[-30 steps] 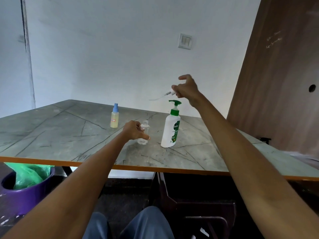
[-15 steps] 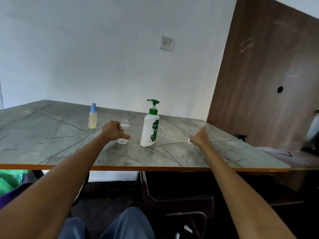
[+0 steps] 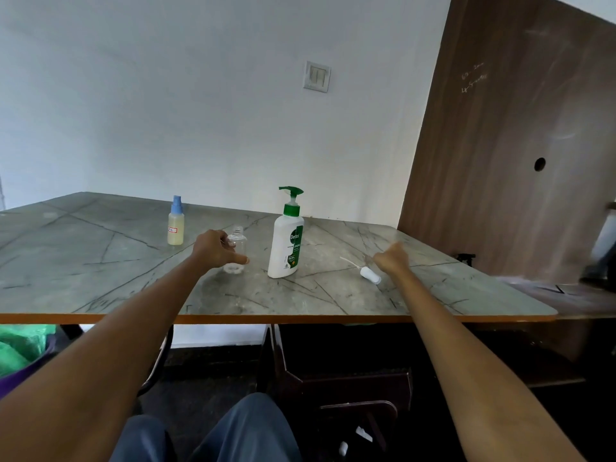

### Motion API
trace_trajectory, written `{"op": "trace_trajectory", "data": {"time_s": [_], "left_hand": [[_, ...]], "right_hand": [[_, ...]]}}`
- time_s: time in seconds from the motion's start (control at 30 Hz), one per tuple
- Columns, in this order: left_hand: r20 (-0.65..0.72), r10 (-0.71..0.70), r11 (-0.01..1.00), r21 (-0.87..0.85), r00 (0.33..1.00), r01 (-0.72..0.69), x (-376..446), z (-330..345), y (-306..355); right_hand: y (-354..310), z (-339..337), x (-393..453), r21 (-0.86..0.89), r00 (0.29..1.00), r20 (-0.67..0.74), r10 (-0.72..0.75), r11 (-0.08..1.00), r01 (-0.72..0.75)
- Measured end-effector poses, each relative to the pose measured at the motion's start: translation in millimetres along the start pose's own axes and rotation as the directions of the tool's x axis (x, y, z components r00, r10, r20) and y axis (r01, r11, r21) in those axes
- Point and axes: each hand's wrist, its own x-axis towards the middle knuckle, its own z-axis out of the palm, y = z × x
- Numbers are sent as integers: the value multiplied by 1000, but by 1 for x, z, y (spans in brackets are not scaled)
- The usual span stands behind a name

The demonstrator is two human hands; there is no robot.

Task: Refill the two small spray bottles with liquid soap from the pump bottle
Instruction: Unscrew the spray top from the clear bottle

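Left hand (image 3: 218,249) grips the clear bottle (image 3: 237,250) (uncapped, upright) beside the pump bottle (image 3: 286,241).

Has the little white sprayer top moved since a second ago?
Yes. The sprayer top was held above the pump bottle; now it lies on the table to that bottle's right, beside the right hand.

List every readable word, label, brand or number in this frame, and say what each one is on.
"Dettol": brand on the green label of the pump bottle.
Smaller print below it on the same label: too small to read.
Red-bordered sticker on the blue-capped spray bottle: letters blurred, unreadable.
Chalk scribbles on the brown wooden panel: too faint to read.
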Motion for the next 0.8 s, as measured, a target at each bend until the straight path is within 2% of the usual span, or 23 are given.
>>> {"op": "trace_trajectory", "data": {"time_s": [0.63,0.8], "left_hand": [[-13,-3,999,-39,1000,3,2,3,-4],[-14,-1,999,-47,1000,0,2,3,-4]], "right_hand": [[-8,4,0,-2,999,24,-27,1000,27],[-6,3,3,28,998,-42,-45,999,46]]}}
